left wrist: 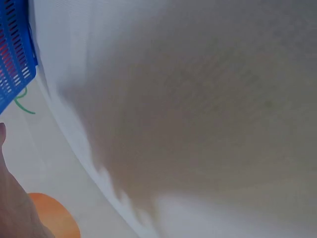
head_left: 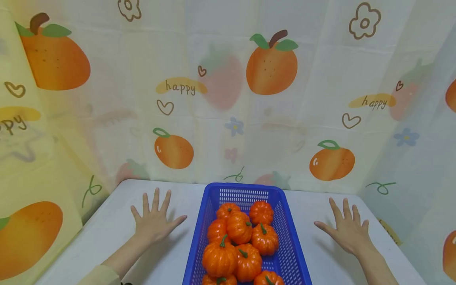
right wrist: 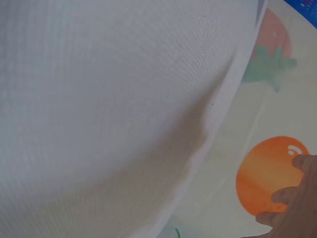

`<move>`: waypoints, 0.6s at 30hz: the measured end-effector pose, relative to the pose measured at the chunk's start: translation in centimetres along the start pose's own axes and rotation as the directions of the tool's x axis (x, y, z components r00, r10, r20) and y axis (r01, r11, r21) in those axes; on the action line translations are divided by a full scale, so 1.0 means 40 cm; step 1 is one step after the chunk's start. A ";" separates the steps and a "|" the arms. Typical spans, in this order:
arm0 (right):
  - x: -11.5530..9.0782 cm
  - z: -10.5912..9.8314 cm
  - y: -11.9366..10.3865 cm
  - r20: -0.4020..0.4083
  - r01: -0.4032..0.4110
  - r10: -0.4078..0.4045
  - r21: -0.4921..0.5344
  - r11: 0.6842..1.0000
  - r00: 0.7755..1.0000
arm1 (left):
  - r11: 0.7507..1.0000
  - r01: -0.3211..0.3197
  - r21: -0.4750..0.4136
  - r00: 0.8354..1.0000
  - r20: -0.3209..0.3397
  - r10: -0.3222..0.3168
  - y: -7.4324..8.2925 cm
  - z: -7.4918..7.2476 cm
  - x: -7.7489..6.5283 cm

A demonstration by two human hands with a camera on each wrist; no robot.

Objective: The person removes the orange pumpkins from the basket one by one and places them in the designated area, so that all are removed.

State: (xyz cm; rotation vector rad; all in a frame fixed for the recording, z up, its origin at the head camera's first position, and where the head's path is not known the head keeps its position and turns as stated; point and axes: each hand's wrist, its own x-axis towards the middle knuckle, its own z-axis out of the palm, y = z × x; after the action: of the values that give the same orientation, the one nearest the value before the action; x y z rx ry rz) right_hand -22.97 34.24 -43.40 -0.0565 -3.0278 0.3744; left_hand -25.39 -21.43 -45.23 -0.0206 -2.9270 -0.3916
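Note:
A blue plastic basket (head_left: 293,241) with slotted walls stands on the white table, between my two hands. Several shiny orange pumpkins (head_left: 239,227) with green stems are heaped inside it. To the left of the basket my left hand (head_left: 153,223) hovers with its fingers spread, holding nothing. On the other side my right hand (head_left: 350,231) is held out the same way, fingers apart, and touches nothing. In the left wrist view a corner of the basket (left wrist: 15,54) shows beside part of the left hand (left wrist: 17,206). The right wrist view catches some fingers of the right hand (right wrist: 294,198).
The white tabletop (head_left: 303,209) reaches back to a pale curtain (head_left: 221,23) printed with oranges, strawberries, hearts and the word "happy". The curtain also closes in the left and right sides. The basket's near end runs out of the bottom of the head view.

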 end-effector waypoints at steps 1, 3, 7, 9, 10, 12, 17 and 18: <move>0.000 -0.001 0.000 -0.001 0.000 0.000 -0.002 1.000 1.000 | 1.000 0.000 -0.004 1.000 0.002 0.000 0.000 0.000 0.000; -0.001 -0.002 0.000 0.000 -0.002 0.002 0.000 1.000 1.000 | 1.000 0.001 -0.004 1.000 0.003 -0.001 -0.001 0.000 0.000; -0.001 -0.005 -0.001 -0.004 -0.001 0.001 0.008 1.000 1.000 | 1.000 0.006 -0.006 1.000 0.005 -0.006 -0.006 -0.001 -0.002; 0.000 -0.006 -0.002 -0.017 0.010 -0.010 0.012 1.000 1.000 | 1.000 0.010 -0.016 1.000 0.009 -0.010 -0.008 -0.004 -0.003; 0.001 -0.008 -0.004 -0.028 0.020 -0.020 0.014 1.000 0.999 | 0.999 0.010 -0.030 1.000 0.010 -0.009 -0.009 -0.006 -0.003; 0.003 -0.012 -0.010 -0.059 0.047 -0.046 0.019 0.999 0.997 | 0.998 0.002 -0.063 1.000 0.009 -0.002 -0.009 -0.011 -0.003; 0.012 -0.040 -0.045 -0.107 0.104 -0.097 0.057 0.993 0.989 | 0.972 -0.047 -0.231 0.999 -0.011 0.045 0.010 -0.034 0.006; 0.014 -0.048 -0.055 -0.108 0.112 -0.104 0.071 0.991 0.989 | 0.957 -0.053 -0.287 0.999 -0.008 0.053 0.017 -0.040 0.009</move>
State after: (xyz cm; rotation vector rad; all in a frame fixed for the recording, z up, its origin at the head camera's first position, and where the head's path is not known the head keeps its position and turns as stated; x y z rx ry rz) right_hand -23.38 32.59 -40.94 0.0906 -2.8956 0.4623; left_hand -25.41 -21.20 -43.46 -0.1387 -2.8355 -0.8032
